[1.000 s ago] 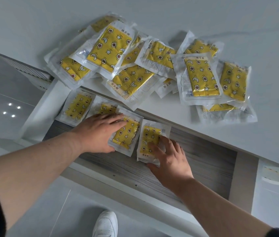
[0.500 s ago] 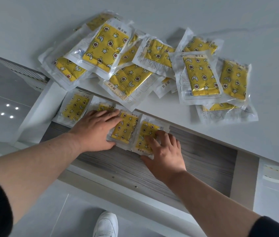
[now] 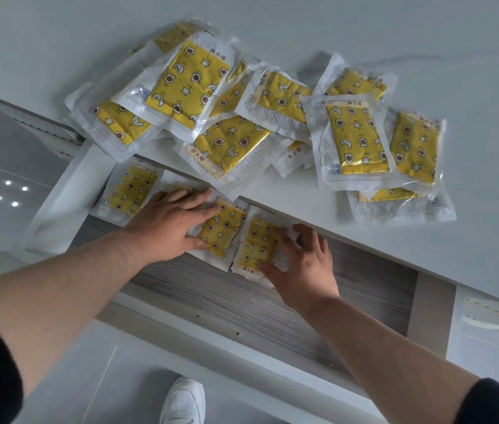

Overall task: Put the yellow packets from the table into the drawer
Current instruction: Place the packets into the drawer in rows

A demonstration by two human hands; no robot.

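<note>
Left hand [image 3: 174, 231] and right hand [image 3: 303, 264], grip apart, press flat on stowed packets [image 3: 223, 229] in the drawer [image 3: 272, 304]; beyond the drawer, the yellow packets [image 3: 355, 139] heap the table [image 3: 425, 41], the nearest overhanging just past the left hand.

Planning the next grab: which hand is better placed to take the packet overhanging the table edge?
Left. The left hand lies flat in the drawer, fingertips right by the overhanging packet. The right hand is farther right, fingers on another drawer packet.
</note>
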